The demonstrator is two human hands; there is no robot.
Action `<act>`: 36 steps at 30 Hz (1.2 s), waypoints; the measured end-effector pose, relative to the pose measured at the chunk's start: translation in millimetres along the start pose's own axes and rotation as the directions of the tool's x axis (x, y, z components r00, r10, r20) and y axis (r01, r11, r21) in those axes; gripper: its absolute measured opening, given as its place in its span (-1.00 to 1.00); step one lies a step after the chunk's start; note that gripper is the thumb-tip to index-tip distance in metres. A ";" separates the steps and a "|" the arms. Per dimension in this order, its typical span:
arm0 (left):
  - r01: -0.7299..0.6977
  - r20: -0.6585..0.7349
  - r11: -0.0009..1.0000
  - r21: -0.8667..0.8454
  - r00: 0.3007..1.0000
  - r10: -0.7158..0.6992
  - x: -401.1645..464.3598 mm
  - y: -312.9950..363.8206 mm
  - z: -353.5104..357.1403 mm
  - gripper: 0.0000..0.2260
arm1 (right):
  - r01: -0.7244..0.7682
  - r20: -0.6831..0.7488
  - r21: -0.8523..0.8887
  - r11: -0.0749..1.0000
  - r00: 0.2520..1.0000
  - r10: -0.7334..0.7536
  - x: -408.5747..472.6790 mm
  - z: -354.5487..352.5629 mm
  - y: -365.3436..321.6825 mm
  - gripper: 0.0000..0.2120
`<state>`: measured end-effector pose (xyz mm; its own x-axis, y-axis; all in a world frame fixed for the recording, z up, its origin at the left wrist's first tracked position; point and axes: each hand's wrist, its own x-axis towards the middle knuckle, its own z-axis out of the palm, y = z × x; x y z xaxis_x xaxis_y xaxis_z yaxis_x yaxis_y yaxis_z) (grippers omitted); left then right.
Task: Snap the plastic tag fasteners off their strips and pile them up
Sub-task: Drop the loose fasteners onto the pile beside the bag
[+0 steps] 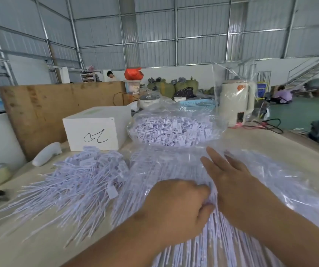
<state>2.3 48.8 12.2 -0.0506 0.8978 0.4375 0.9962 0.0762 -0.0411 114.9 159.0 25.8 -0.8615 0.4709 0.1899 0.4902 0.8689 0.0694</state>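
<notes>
The step in hand appears to be taking a fresh strip from the stock — no snap is under way yet. The left hand point(176, 205) is curled, fingertips pinching into the bundle of lilac fastener strips point(208, 241) inside the clear bag point(290, 189); the right hand point(230, 180) lies flat, fingers straight, pressing the bag film down. The loose pile of fasteners point(77, 176) sits to the left on the table point(39, 247), a second filled bag point(172, 130) behind. The next move likely calls for drawing one strip clear of the film, then bending it over the pile. The surface is pale board, also carrying a white box point(97, 130) and a wrapped kettle point(235, 103); the room is a metal-walled shed.
</notes>
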 end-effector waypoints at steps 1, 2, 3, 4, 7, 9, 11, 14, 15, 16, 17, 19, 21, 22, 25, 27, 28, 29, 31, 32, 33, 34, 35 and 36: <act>0.007 -0.023 1.000 0.015 1.000 -0.007 6.6 1.1 4.5 -0.77 | 0.000 -0.001 0.006 1.000 1.000 0.000 0.7 0.8 2.1 -0.23; 0.025 -0.038 0.999 0.040 0.999 -0.023 11.9 0.6 8.6 -0.76 | 0.002 -0.012 0.020 1.000 1.000 -0.002 1.1 1.4 3.8 -0.25; 0.051 -0.035 0.996 0.069 0.998 -0.048 16.5 -1.3 12.7 -0.74 | 0.007 -0.028 0.035 0.999 1.000 -0.006 1.4 1.5 5.4 -0.30; 0.083 -0.013 0.992 0.093 0.997 -0.082 20.1 -4.0 17.0 -0.71 | 0.003 -0.057 0.059 0.998 0.998 0.001 0.5 1.8 7.3 -0.38; 0.144 0.054 0.985 0.097 0.987 -0.150 25.4 -8.9 25.9 -0.74 | -0.074 -0.065 0.095 0.993 0.995 0.080 -5.3 -7.4 11.5 -0.75; 0.153 0.053 0.986 0.067 0.986 -0.157 22.2 -8.7 30.9 -0.74 | -0.089 -0.005 0.095 0.991 0.996 0.090 -9.5 -10.7 13.3 -0.80; 0.146 0.043 0.988 0.055 0.988 -0.148 19.6 -9.0 35.9 -0.73 | -0.109 0.018 0.094 0.990 0.994 0.108 -12.9 -9.0 17.1 -0.70; 0.157 0.007 0.988 0.014 0.988 -0.157 19.0 -12.4 41.6 -0.75 | -0.146 0.031 0.033 0.989 0.989 0.145 -17.7 -7.0 19.5 -0.60; 0.164 -0.002 0.986 -0.008 0.986 -0.164 20.0 -12.6 42.6 -0.77 | -0.172 0.053 0.029 0.985 0.984 0.170 -19.0 -6.8 20.2 -0.61; 0.175 -0.011 0.984 -0.031 0.984 -0.175 19.6 -12.9 43.7 -0.79 | -0.193 0.067 0.029 0.981 0.979 0.190 -20.0 -7.4 19.9 -0.63; 0.186 -0.019 0.981 -0.056 0.982 -0.187 19.2 -13.3 44.7 -0.80 | -0.203 0.073 0.018 0.979 0.977 0.201 -20.2 -7.8 19.9 -0.66; 0.196 -0.034 0.976 -0.099 0.979 -0.200 16.4 -13.6 46.2 -0.80 | -0.216 0.065 0.028 0.976 0.975 0.214 -20.0 -8.0 20.5 -0.78; 0.192 -0.060 0.972 -0.133 0.978 -0.201 13.2 -13.6 47.0 -0.78 | -0.226 0.083 0.050 0.973 0.972 0.222 -19.0 -9.7 22.0 -0.88; 0.190 -0.073 0.970 -0.154 0.976 -0.203 12.1 -13.7 47.4 -0.77 | -0.223 0.099 0.046 0.974 0.971 0.218 -18.1 -11.2 23.0 -0.90; 0.185 -0.087 0.964 -0.193 0.975 -0.204 11.2 -11.6 49.5 -0.74 | -0.214 0.123 -0.017 0.977 0.969 0.215 -18.6 -16.4 29.4 -0.82; 0.177 -0.090 0.962 -0.207 0.976 -0.199 10.7 -9.6 50.6 -0.74 | -0.213 0.108 -0.068 0.975 0.970 0.219 -20.2 -18.9 32.3 -0.89; 0.172 -0.094 0.961 -0.219 0.976 -0.196 10.6 -8.7 51.1 -0.74 | -0.217 0.103 -0.076 0.973 0.969 0.224 -21.3 -19.2 32.3 -0.90; 0.167 -0.098 0.958 -0.233 0.976 -0.194 10.6 -7.9 51.5 -0.75 | -0.218 0.097 -0.081 0.973 0.969 0.226 -22.1 -19.3 31.4 -0.89; 0.159 -0.106 0.952 -0.263 0.976 -0.192 11.0 -7.4 51.6 -0.76 | -0.227 0.065 -0.067 0.972 0.971 0.232 -21.1 -17.5 31.3 -0.85; 0.156 -0.109 0.947 -0.280 0.975 -0.193 11.1 -7.4 51.5 -0.76 | -0.233 0.038 -0.049 0.971 0.971 0.235 -19.5 -16.5 32.6 -0.84; 0.158 -0.108 0.941 -0.300 0.974 -0.198 11.2 -7.4 51.4 -0.76 | -0.239 0.011 -0.028 0.971 0.971 0.240 -18.5 -16.4 33.6 -0.83; 0.157 -0.108 0.934 -0.320 0.974 -0.201 11.3 -7.1 51.4 -0.75 | -0.248 -0.015 0.007 0.969 0.969 0.248 -17.5 -17.1 34.2 -0.83; 0.159 -0.102 0.928 -0.336 0.974 -0.203 11.7 -6.3 51.3 -0.74 | -0.252 -0.047 0.048 0.966 0.966 0.255 -16.5 -17.6 34.6 -0.84; 0.158 -0.098 0.925 -0.346 0.974 -0.203 12.1 -5.5 51.5 -0.72 | -0.247 -0.101 0.083 0.965 0.962 0.255 -15.4 -17.7 34.4 -0.83</act>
<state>-7.4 81.6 -28.5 -0.2447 0.8168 0.5225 0.9378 0.0625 0.3415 147.4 178.9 42.6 -0.6902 0.6587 0.2996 0.6751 0.7352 -0.0610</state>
